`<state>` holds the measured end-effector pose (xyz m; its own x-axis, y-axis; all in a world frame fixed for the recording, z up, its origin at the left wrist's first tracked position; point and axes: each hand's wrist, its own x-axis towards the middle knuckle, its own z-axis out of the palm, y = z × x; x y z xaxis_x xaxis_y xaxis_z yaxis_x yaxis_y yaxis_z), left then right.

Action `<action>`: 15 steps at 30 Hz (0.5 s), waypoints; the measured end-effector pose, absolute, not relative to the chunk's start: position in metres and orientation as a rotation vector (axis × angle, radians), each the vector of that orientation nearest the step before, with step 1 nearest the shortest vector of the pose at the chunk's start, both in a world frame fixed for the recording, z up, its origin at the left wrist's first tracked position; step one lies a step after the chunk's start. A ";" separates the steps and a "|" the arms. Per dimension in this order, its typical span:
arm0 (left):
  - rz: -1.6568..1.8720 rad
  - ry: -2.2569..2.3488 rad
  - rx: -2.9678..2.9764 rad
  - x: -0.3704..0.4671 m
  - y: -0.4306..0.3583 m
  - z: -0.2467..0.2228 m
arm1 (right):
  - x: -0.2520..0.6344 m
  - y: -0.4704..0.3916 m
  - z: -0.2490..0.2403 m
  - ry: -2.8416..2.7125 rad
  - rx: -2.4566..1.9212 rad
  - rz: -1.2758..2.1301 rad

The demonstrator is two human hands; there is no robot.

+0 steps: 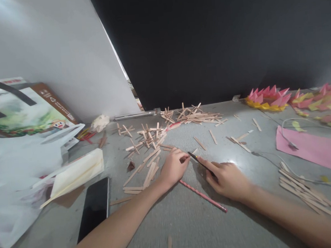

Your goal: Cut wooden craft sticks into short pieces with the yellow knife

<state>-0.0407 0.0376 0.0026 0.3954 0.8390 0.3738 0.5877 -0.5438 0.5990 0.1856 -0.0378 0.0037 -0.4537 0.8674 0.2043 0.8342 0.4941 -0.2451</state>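
Note:
In the middle of the grey tabletop (189,220), my left hand (174,165) has its fingers pinched together on something small that I cannot make out. My right hand (226,178) is wrapped round a dark, narrow tool (200,162), whose tip reaches to the fingertips of my left hand. A pale sliver of wood shows just beyond that tip. Below both hands lies a red-pink pencil (204,196), slanting down to the right, its upper end near my left wrist. Loose wooden sticks (149,174) lie left of my left hand.
Piled sticks (196,116) lie at the back, more sticks (303,190) at the right. A phone (94,208), a plastic bag (19,179) and folded paper (78,171) are left. Pink paper (311,147), a cable (285,140) and a pink-yellow paper craft (268,99) are right.

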 end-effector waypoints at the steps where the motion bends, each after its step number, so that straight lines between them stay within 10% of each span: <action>1: 0.942 1.242 2.279 -0.041 0.037 0.002 | 0.186 -0.038 0.004 -2.440 -1.430 0.158; 15: 0.920 1.252 2.316 -0.041 0.040 0.002 | 0.186 -0.038 0.000 -2.428 -1.415 0.144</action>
<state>-0.0407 0.0399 0.0025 0.3985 0.8365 0.3762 0.6088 -0.5480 0.5736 0.1863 -0.0377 0.0003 -0.4544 0.8613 0.2273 0.8284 0.5024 -0.2475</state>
